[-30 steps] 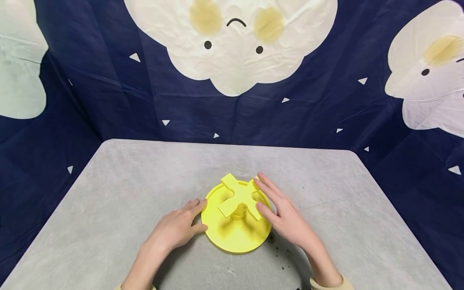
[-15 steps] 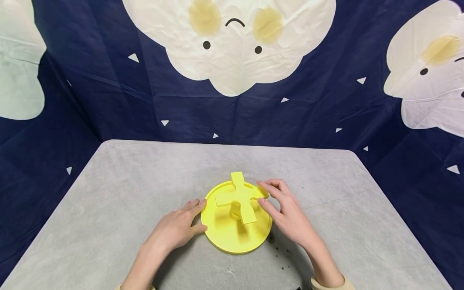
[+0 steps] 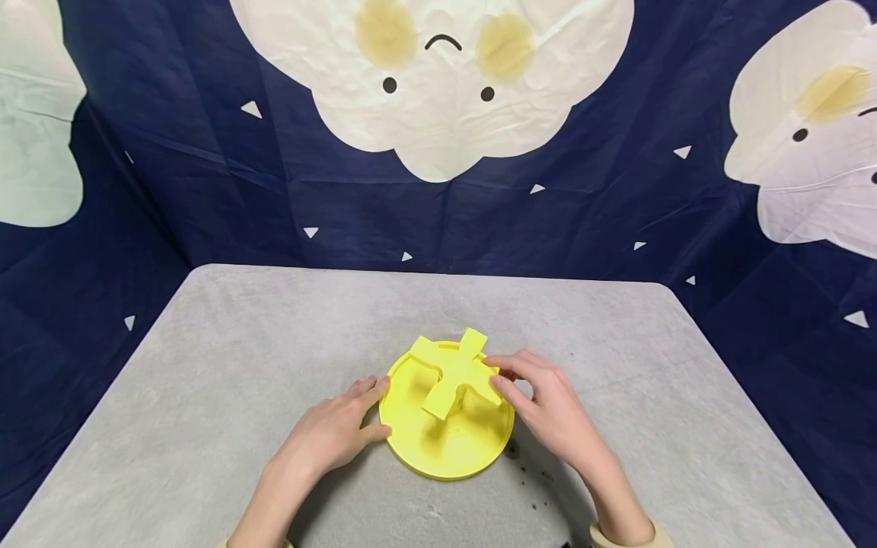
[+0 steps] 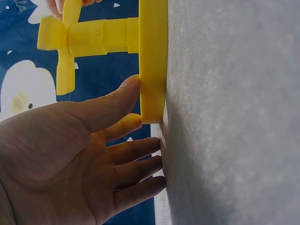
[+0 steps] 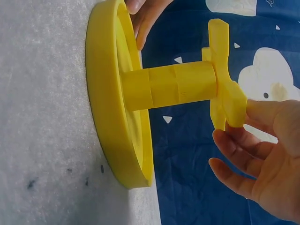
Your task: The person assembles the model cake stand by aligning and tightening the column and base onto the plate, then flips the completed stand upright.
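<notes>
A round yellow base with a raised rim lies flat on the table. From its middle rises a yellow post, topped by a four-armed yellow cross piece. The left hand rests at the left edge of the base, thumb and index finger touching the rim, other fingertips on the table in the left wrist view. At the cross piece's right side, the right hand has its thumb and fingers bent about one arm; the right wrist view shows them at that arm's end.
The grey table has a few dark specks to the right of the base. Behind and beside it hangs a dark blue cloth printed with white clouds and small triangles.
The cross piece has turned, its arms now pointing in different directions. The right hand has moved slightly downward with its fingers more bent. The left hand and the base stay in place.
</notes>
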A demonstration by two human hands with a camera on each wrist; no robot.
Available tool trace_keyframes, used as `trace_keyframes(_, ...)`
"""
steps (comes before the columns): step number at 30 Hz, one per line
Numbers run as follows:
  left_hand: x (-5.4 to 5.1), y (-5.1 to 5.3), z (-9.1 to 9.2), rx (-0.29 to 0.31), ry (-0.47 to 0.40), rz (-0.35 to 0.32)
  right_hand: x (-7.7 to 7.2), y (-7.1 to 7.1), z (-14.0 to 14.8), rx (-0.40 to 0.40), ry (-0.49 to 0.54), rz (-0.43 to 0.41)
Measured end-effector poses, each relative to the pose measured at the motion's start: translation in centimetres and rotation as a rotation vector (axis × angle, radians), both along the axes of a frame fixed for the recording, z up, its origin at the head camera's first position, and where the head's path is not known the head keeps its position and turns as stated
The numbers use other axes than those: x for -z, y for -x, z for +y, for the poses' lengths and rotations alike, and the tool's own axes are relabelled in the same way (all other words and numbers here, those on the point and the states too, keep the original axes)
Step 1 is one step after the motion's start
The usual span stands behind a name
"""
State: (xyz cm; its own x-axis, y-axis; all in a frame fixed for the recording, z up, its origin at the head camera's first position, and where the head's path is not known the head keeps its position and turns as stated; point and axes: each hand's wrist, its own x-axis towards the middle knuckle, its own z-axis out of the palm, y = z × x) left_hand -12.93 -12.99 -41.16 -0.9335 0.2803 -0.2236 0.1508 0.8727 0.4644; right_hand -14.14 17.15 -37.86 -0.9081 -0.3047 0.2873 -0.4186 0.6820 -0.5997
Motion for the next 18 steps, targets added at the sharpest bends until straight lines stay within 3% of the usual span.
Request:
trace_keyframes(11, 0.11, 0.02, -0.03, -0.002, -0.002, 0.003, 0.26, -0.06, -0.30, -0.002, -0.005, 0.119)
trace_keyframes(14, 0.11, 0.03, -0.03, -0.004, 0.001, 0.002, 0.41, -0.08, -0.35, -0.024, -0.049, 0.087)
trace_keyframes(18, 0.06, 0.05, 0.01, -0.006, 0.005, -0.002, 0.76, -0.11, -0.47, -0.108, -0.088, -0.033)
